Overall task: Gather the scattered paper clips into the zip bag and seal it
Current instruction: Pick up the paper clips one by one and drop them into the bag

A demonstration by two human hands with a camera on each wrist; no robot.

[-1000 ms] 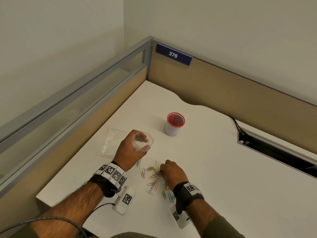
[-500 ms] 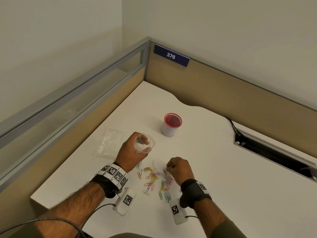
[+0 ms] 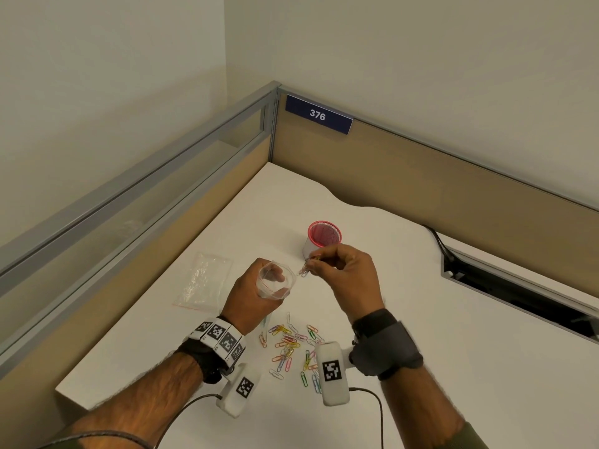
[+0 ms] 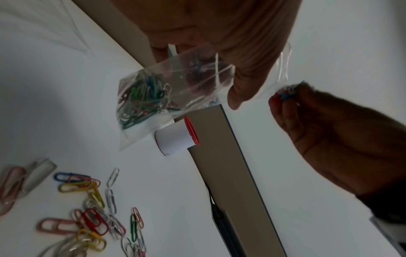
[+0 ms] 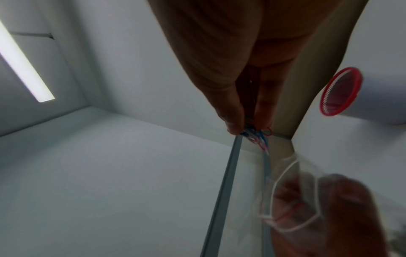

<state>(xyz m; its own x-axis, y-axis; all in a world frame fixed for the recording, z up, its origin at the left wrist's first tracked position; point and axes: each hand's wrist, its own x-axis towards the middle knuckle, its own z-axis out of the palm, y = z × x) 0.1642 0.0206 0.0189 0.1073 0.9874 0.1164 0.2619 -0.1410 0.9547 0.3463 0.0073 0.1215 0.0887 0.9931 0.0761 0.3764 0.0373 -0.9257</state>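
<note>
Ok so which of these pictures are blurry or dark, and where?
Head view: evenly lit and sharp, paper clips on the desk crisp. Left wrist view: dim, right hand motion-smeared, zip bag glinting. Right wrist view: darkest, left hand blurred, ceiling light blown out.

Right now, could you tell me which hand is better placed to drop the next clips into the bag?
The right hand: it pinches a few paper clips just beside the open mouth of the zip bag, which the left hand grips.
</note>
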